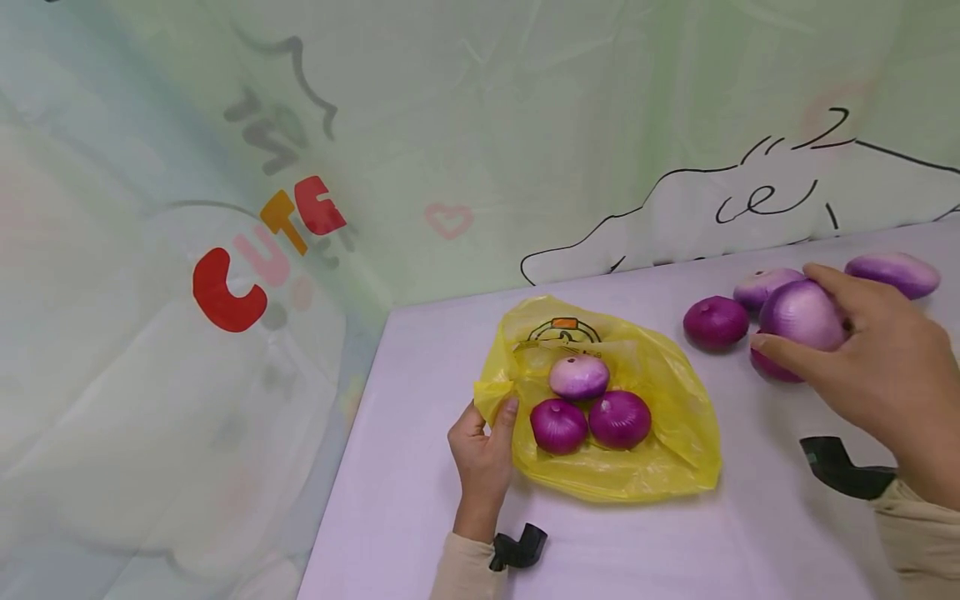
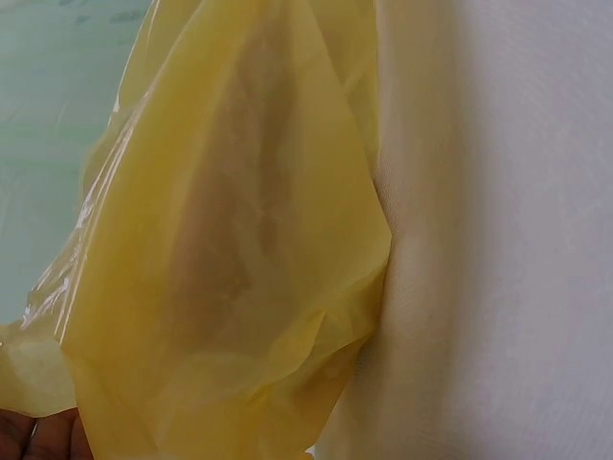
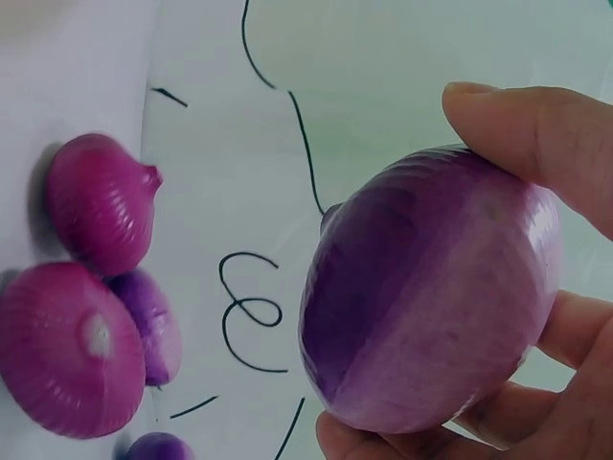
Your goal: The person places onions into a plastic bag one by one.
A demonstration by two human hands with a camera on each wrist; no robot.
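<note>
In the head view a yellow plastic bag (image 1: 667, 467) lies spread on the table, its mouth facing up. Within it sit two dark purple onions (image 1: 619, 420) and one pale-and-purple onion (image 1: 579, 377). My left hand (image 1: 483, 450) pinches the bag's left edge between thumb and fingers; the left wrist view is mostly filled by the yellow film (image 2: 220, 240). My right hand (image 1: 877, 358) grips a two-toned purple onion (image 3: 431, 297) between thumb and fingers, raised over other onions at the right.
Near the right hand, a dark onion (image 1: 716, 323), a two-toned onion (image 1: 765, 287) and a partly hidden dark onion (image 1: 776, 367) lie on the white table (image 1: 405, 417). Another two-toned onion (image 1: 892, 275) lies farther right. A printed curtain (image 1: 465, 150) hangs behind the table.
</note>
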